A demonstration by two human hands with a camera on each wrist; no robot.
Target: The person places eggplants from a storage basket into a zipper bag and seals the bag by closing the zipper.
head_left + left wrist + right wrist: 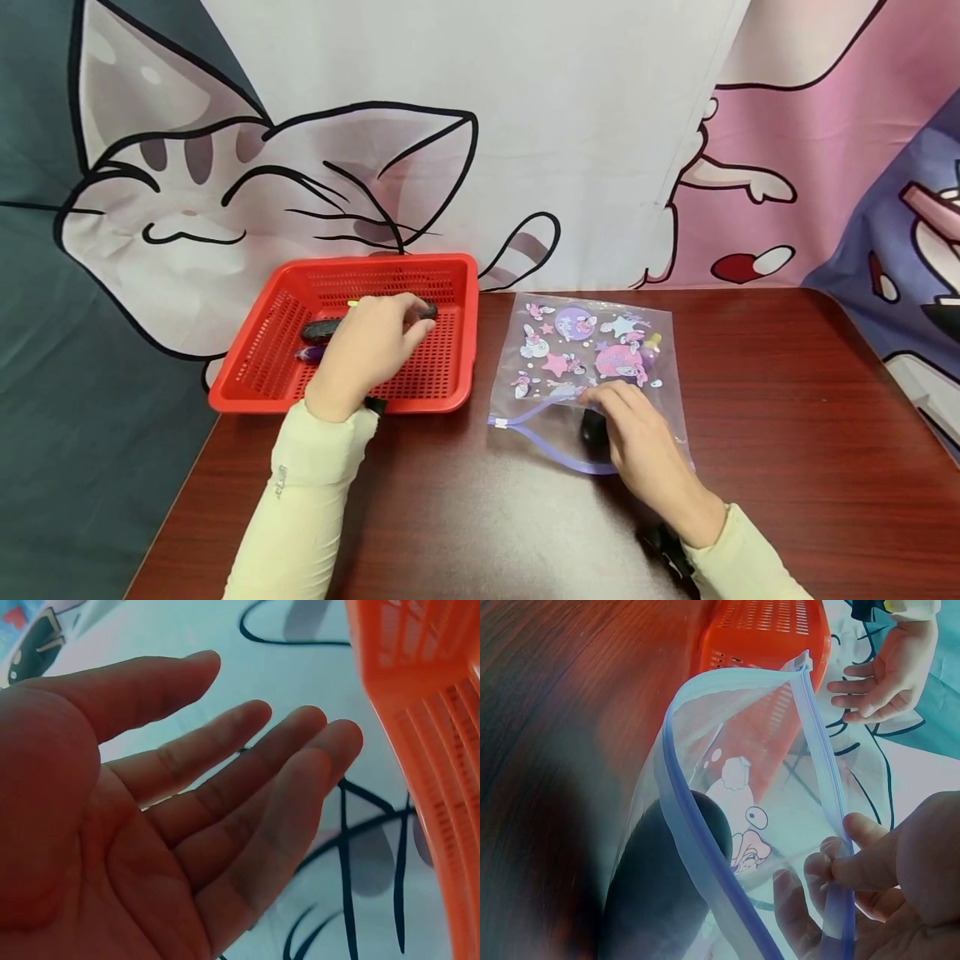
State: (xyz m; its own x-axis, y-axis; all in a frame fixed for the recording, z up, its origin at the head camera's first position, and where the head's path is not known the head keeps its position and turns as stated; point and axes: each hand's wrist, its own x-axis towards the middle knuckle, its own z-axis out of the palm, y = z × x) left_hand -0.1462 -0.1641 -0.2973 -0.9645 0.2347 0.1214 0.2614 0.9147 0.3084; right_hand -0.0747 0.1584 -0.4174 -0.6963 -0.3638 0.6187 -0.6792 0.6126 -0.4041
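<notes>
My left hand (367,346) hovers over the red plastic basket (467,350), its fingers loosely spread and nothing between them, as the left wrist view confirms. Beneath and around it in the basket lie a dark bumpy elongated thing (318,331), a small purple thing (308,354) and another dark piece (429,311), partly hidden by the hand. With thumb and fingers, my right hand (647,446) pinches one purple zip edge of a clear printed zip bag (540,450), whose mouth gapes. Inside the bag sit a smooth black rounded thing (660,877) and a small purple-and-yellow thing (651,348).
The bag's white slider (501,423) is at the left end of the zip. Basket and bag rest side by side on a dark red-brown wooden table (787,433). A cloth with cartoon cats (585,150) hangs directly behind the table.
</notes>
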